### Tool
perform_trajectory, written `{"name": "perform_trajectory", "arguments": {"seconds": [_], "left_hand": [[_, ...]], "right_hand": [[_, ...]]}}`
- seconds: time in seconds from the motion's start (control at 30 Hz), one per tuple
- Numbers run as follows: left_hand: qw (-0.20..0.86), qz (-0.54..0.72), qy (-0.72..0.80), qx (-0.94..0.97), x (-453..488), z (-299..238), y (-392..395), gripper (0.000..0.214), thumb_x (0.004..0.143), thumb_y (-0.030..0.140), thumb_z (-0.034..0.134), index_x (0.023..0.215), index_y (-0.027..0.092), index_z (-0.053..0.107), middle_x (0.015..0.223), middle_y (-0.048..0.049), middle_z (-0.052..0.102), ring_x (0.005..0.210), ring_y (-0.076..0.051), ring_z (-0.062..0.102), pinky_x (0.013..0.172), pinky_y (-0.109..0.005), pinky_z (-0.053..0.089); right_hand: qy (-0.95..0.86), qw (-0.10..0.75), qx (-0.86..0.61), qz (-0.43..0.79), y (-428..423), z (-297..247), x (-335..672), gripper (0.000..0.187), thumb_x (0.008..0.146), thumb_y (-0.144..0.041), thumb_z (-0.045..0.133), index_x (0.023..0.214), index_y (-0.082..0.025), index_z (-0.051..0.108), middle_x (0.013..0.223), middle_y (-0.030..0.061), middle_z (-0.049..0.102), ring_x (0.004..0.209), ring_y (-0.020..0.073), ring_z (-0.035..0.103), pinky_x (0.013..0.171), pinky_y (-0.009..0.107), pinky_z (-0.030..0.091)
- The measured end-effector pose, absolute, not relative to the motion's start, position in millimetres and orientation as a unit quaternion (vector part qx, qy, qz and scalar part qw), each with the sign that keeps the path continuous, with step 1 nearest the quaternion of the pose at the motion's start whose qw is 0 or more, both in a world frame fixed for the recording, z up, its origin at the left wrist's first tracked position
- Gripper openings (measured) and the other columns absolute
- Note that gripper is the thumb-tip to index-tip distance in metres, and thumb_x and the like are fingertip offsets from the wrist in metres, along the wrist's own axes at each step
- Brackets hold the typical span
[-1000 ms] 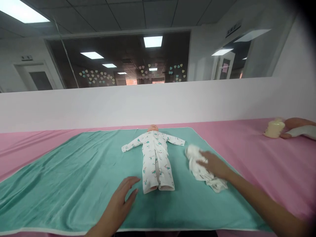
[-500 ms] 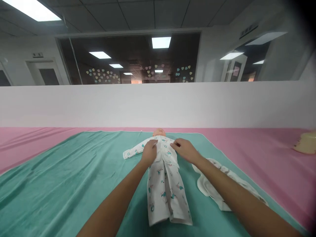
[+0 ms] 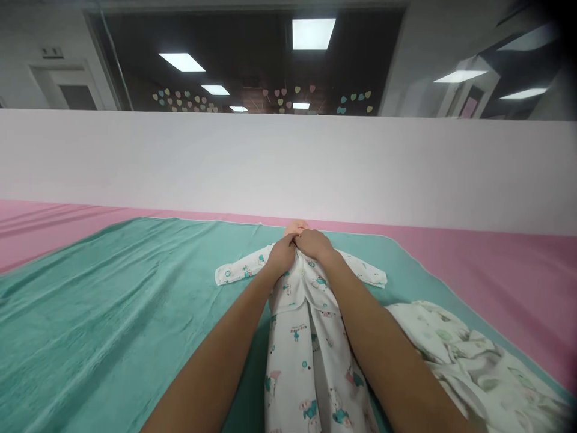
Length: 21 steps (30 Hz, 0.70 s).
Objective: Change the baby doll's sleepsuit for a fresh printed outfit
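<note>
A baby doll lies on its back, its head (image 3: 296, 226) at the far end and partly hidden by my hands. It wears a white printed jacket (image 3: 288, 291) with both sleeves spread outward, above white printed trousers (image 3: 293, 367). My left hand (image 3: 283, 252) and my right hand (image 3: 314, 243) meet at the jacket's neckline, just below the doll's chin. Fingers of both are closed together on the collar area; the exact pinch is hidden behind the knuckles.
A green blanket (image 3: 112, 300) lies under the doll, over a pink sheet (image 3: 491, 258). Crumpled white cloth with a leaf print (image 3: 473, 361) rests at the right, beside my right forearm. A white low wall (image 3: 288, 162) runs behind, with a window above.
Both hands have moved up from the chest sides and come together at the neckline. The right sleeve now shows spread out. The view has tilted down and come closer.
</note>
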State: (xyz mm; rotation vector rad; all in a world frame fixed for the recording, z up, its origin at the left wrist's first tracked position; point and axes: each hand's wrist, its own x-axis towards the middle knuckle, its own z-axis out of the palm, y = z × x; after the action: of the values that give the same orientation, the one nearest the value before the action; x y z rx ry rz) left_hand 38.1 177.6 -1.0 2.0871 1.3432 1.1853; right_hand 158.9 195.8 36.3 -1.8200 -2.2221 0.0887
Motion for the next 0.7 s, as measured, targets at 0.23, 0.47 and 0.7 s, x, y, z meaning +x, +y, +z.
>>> {"name": "perform_trajectory", "arguments": {"seconds": [0.23,0.47,0.7], "left_hand": [[0.174,0.406,0.457,0.772,38,-2,178,0.049,0.078,0.010,0.031,0.122,0.019,0.050,0.123,-0.0056,0.054,0.114,-0.020,0.048,0.098,-0.034,0.036],[0.173,0.397,0.447,0.782,40,0,177,0.048,0.077,0.009,0.032,0.120,0.019,0.051,0.124,-0.0050,0.053,0.114,-0.020,0.048,0.099,-0.035,0.036],[0.136,0.426,0.416,0.792,43,0,159,0.039,0.080,0.012,0.033,0.103,0.021,0.063,0.117,-0.0033,0.058,0.112,-0.019,0.048,0.100,-0.036,0.036]], "right_hand": [[-0.787,0.155,-0.597,0.003,193,26,170,0.035,0.087,-0.024,0.031,0.081,-0.013,0.063,0.094,0.0143,0.064,0.088,0.0227,0.057,0.071,0.030,0.037],[-0.743,0.218,-0.632,-0.020,186,17,172,0.039,0.091,-0.026,0.022,0.088,-0.011,0.059,0.092,0.0160,0.062,0.085,0.0232,0.056,0.068,0.030,0.034],[-0.695,0.335,-0.636,-0.011,157,7,174,0.035,0.091,-0.037,0.023,0.086,-0.017,0.051,0.081,0.0077,0.061,0.075,0.0184,0.054,0.062,0.026,0.031]]}}
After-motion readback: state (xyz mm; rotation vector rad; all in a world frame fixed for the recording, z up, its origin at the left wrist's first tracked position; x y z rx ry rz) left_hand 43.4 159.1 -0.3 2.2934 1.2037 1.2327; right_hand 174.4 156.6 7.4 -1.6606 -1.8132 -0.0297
